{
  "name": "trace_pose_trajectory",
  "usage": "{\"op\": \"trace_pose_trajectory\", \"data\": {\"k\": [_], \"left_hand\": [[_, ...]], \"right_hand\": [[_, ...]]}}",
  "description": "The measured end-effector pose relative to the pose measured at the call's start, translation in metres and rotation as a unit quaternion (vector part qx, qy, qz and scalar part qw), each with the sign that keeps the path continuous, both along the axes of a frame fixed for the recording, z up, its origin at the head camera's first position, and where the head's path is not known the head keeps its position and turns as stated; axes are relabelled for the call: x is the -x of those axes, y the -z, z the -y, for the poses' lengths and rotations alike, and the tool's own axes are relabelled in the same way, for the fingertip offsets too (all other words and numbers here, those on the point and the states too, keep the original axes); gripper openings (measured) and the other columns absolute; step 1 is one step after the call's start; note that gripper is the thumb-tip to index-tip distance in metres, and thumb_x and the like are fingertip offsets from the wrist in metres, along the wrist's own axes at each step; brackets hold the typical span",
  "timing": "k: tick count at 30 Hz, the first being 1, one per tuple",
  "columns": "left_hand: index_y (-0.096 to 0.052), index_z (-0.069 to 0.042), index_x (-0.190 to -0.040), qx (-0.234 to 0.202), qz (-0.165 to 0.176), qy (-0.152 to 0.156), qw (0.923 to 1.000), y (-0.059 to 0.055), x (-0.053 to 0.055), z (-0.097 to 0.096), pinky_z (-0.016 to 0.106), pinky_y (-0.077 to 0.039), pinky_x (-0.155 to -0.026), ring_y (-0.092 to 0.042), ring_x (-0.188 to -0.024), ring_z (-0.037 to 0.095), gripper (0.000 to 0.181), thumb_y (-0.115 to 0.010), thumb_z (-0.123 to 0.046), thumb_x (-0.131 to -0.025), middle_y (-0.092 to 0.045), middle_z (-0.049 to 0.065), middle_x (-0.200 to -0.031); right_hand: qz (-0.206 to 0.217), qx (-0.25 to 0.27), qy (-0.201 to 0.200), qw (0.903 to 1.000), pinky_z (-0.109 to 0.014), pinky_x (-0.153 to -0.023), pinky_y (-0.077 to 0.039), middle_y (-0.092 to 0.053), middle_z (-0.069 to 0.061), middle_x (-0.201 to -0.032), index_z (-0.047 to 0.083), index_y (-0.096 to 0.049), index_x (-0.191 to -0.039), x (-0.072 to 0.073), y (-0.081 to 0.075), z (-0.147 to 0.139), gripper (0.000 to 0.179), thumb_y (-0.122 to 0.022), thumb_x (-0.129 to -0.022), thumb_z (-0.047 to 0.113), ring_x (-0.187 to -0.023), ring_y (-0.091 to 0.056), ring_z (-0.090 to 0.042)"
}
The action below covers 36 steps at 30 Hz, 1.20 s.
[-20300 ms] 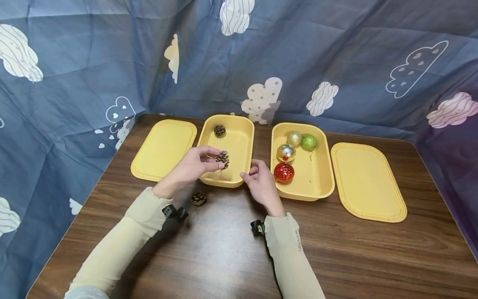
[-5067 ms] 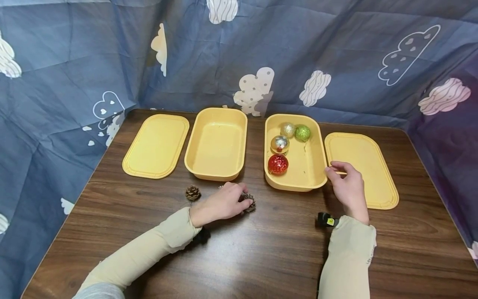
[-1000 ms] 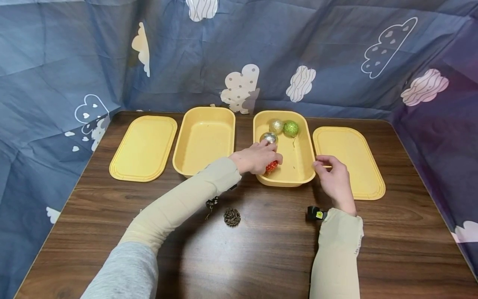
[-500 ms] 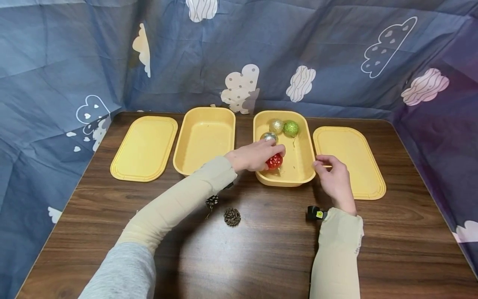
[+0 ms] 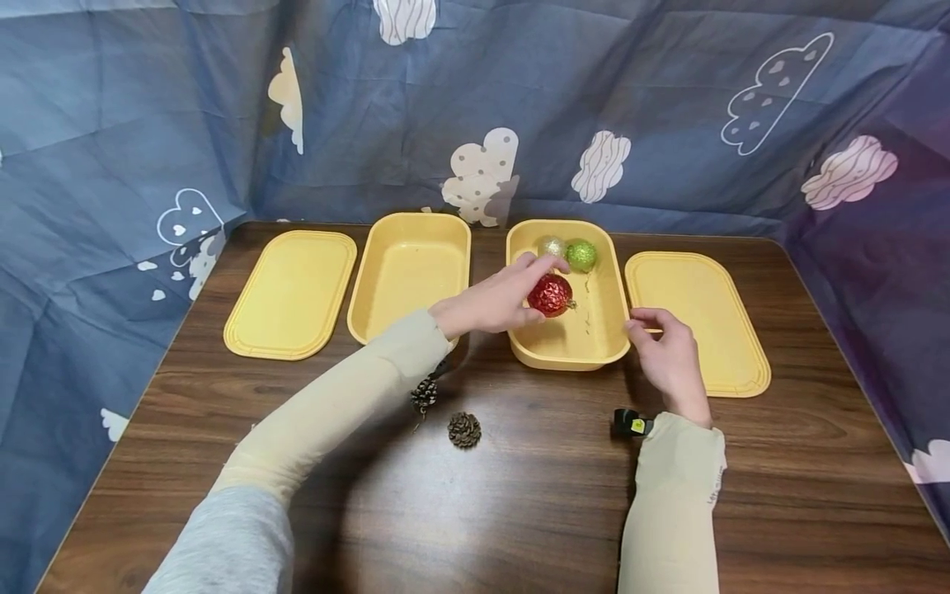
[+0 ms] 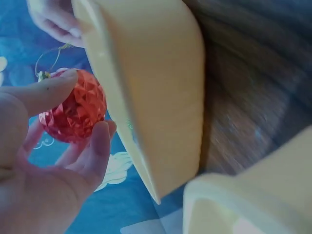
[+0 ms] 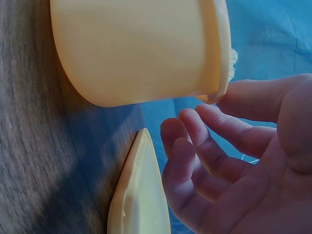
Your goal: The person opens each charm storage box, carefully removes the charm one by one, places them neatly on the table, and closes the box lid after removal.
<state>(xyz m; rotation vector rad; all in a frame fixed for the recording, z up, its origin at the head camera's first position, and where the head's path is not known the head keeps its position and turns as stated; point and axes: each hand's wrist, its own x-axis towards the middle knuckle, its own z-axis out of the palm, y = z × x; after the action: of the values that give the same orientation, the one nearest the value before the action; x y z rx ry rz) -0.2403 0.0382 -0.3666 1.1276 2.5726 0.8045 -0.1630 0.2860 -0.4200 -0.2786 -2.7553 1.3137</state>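
My left hand [image 5: 490,304] grips a red faceted Christmas ball [image 5: 551,295] between thumb and fingers, raised over the right yellow box [image 5: 567,360]. The left wrist view shows the ball [image 6: 75,107] with its gold cap and string. My right hand [image 5: 668,355] holds that box's right rim near the front corner; the right wrist view has the thumb and forefinger at the rim [image 7: 222,48]. Inside the box lie a pale gold glitter ball [image 5: 552,247] and a green glitter ball [image 5: 581,255]. The shiny silver-gold ball is hidden behind my left hand and the red ball.
A second yellow box [image 5: 408,289] stands to the left with nothing visible inside. Flat yellow lids lie at the far left [image 5: 291,294] and far right [image 5: 701,322]. Two pine cones, one frosted [image 5: 424,392] and one brown [image 5: 464,430], lie on the wooden table [image 5: 549,495].
Over the last second my left hand has taken hold of the red ball and lifted it off the box floor. Earlier, the pine cones left the left box. My right hand stays at the rim.
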Motion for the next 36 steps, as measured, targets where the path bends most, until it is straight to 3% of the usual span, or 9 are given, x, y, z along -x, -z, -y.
{"op": "trace_pose_trajectory", "data": {"k": [6, 9, 12, 15, 18, 21, 29, 34, 36], "left_hand": [[-0.042, -0.015, -0.136, -0.084, 0.001, -0.041, 0.9956, -0.009, -0.011, 0.009, 0.033, -0.042, -0.106, -0.047, -0.124, 0.02, 0.063, -0.075, -0.017, -0.083, -0.051, 0.008, -0.134], [-0.044, -0.013, -0.133, -0.143, 0.052, -0.066, 0.9861, -0.015, -0.02, 0.013, 0.029, -0.05, -0.093, -0.053, -0.114, 0.02, 0.06, -0.075, -0.016, -0.082, -0.052, 0.008, -0.129], [-0.043, -0.012, -0.131, -0.208, 0.13, -0.095, 0.9649, -0.018, -0.031, 0.018, 0.024, -0.056, -0.078, -0.06, -0.099, 0.02, 0.058, -0.075, -0.012, -0.082, -0.051, 0.01, -0.127], [-0.042, -0.01, -0.129, -0.267, 0.203, -0.116, 0.9348, -0.019, -0.044, 0.021, 0.024, -0.055, -0.072, -0.062, -0.085, 0.02, 0.057, -0.074, -0.009, -0.083, -0.05, 0.012, -0.128], [-0.04, -0.01, -0.13, -0.308, 0.258, -0.131, 0.9063, -0.019, -0.058, 0.025, 0.025, -0.055, -0.07, -0.065, -0.083, 0.017, 0.056, -0.072, -0.006, -0.084, -0.046, 0.012, -0.133], [-0.039, -0.011, -0.131, -0.32, 0.29, -0.146, 0.89, -0.018, -0.073, 0.029, 0.025, -0.054, -0.072, -0.068, -0.085, 0.018, 0.056, -0.071, -0.007, -0.085, -0.044, 0.009, -0.134], [-0.036, -0.014, -0.134, -0.293, 0.317, -0.181, 0.8837, -0.004, -0.109, 0.035, 0.03, -0.055, -0.068, -0.069, -0.081, 0.019, 0.062, -0.073, -0.015, -0.084, -0.062, 0.014, -0.114], [-0.036, -0.014, -0.133, -0.29, 0.348, -0.175, 0.8745, 0.012, -0.129, 0.031, 0.028, -0.055, -0.072, -0.069, -0.08, 0.017, 0.061, -0.073, -0.019, -0.085, -0.07, 0.017, -0.097], [-0.036, -0.014, -0.133, -0.285, 0.352, -0.17, 0.8752, 0.02, -0.137, 0.029, 0.028, -0.056, -0.075, -0.07, -0.082, 0.022, 0.061, -0.073, -0.021, -0.085, -0.069, 0.016, -0.098]], "right_hand": [[0.001, 0.005, 0.0, 1.0, -0.014, -0.064, -0.043, -0.061, -0.019, -0.118, 0.001, -0.057, -0.129, -0.001, 0.0, 0.0, 0.041, -0.051, -0.098, 0.028, -0.095, -0.055, -0.022], [0.002, 0.004, 0.0, 1.0, -0.014, -0.064, -0.043, -0.061, -0.019, -0.118, 0.001, -0.057, -0.129, 0.0, 0.0, 0.0, 0.041, -0.05, -0.099, 0.028, -0.095, -0.055, -0.022], [0.002, 0.0, -0.001, 1.0, -0.013, -0.064, -0.043, -0.061, -0.019, -0.117, 0.001, -0.057, -0.129, -0.001, 0.0, 0.0, 0.041, -0.05, -0.099, 0.028, -0.095, -0.055, -0.022], [0.003, -0.003, -0.002, 1.0, -0.014, -0.065, -0.043, -0.061, -0.019, -0.117, 0.001, -0.057, -0.129, -0.001, -0.001, 0.0, 0.042, -0.05, -0.099, 0.028, -0.095, -0.055, -0.022], [0.006, -0.004, -0.002, 1.0, -0.015, -0.066, -0.044, -0.061, -0.018, -0.117, 0.001, -0.057, -0.129, -0.001, -0.001, 0.0, 0.042, -0.049, -0.099, 0.029, -0.095, -0.055, -0.021], [0.007, -0.005, -0.001, 1.0, -0.016, -0.067, -0.044, -0.061, -0.017, -0.118, 0.002, -0.057, -0.129, -0.001, -0.001, -0.001, 0.041, -0.049, -0.099, 0.029, -0.095, -0.055, -0.022], [0.011, -0.003, -0.003, 0.9999, -0.016, -0.067, -0.044, -0.061, -0.017, -0.119, 0.002, -0.057, -0.129, 0.0, 0.002, 0.0, 0.041, -0.048, -0.099, 0.03, -0.097, -0.055, -0.022], [0.013, -0.006, 0.0, 0.9999, -0.016, -0.066, -0.044, -0.061, -0.017, -0.119, 0.003, -0.057, -0.129, 0.001, 0.001, -0.001, 0.042, -0.048, -0.099, 0.03, -0.094, -0.054, -0.02], [0.013, -0.006, 0.0, 0.9999, -0.016, -0.066, -0.044, -0.061, -0.017, -0.119, 0.003, -0.057, -0.129, 0.0, 0.001, 0.0, 0.042, -0.048, -0.099, 0.03, -0.094, -0.054, -0.02]]}}
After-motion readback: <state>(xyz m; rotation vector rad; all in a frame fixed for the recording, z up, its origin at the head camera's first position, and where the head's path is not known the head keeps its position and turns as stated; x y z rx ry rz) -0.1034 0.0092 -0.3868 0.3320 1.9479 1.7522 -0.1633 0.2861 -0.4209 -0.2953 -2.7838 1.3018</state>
